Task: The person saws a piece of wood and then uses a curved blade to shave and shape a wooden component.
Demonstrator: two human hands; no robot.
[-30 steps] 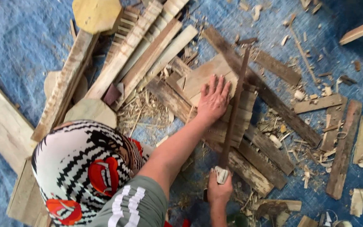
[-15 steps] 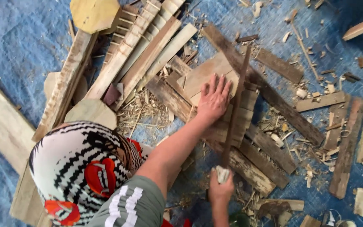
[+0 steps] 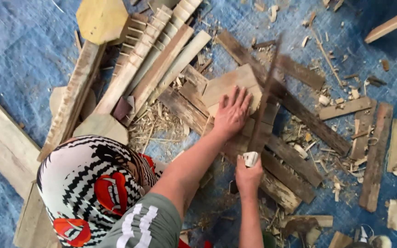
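1. No pkgs, labels, signs or screens in view.
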